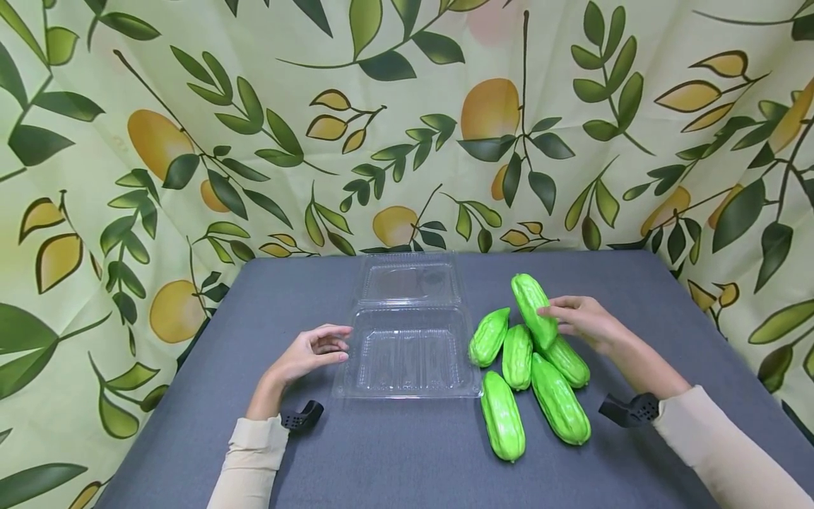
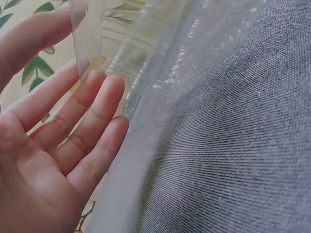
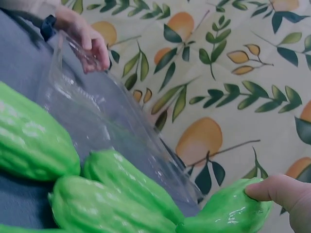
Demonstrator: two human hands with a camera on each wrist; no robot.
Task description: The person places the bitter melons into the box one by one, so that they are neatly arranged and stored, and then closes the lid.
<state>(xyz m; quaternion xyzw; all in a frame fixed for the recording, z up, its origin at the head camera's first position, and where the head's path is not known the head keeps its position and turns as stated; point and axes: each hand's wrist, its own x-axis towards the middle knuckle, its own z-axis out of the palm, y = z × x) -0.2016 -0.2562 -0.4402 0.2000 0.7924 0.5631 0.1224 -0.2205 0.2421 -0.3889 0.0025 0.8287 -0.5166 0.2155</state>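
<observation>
Hovering with the left hand (image 1: pixel 313 350) at the left edge of the open clear container (image 1: pixel 407 394), with fingers loosely bent, holding nothing; unable to tell whether touching. Next, seeing five green gourds (image 1: pixel 518 357) clustered on the worktop (image 1: pixel 394 452), just right of the container. Then, over the cluster's far side, pinching a tilted sixth gourd (image 1: pixel 531 304) between thumb and fingers of the right hand (image 1: pixel 588 323).

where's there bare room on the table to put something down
Bare grey table lies in front of the clear container, between the left sleeve and the nearest green gourd. The container has room too, as does a patch beyond the right hand. It's crowded right of the container, where the other gourds bunch together.
</observation>
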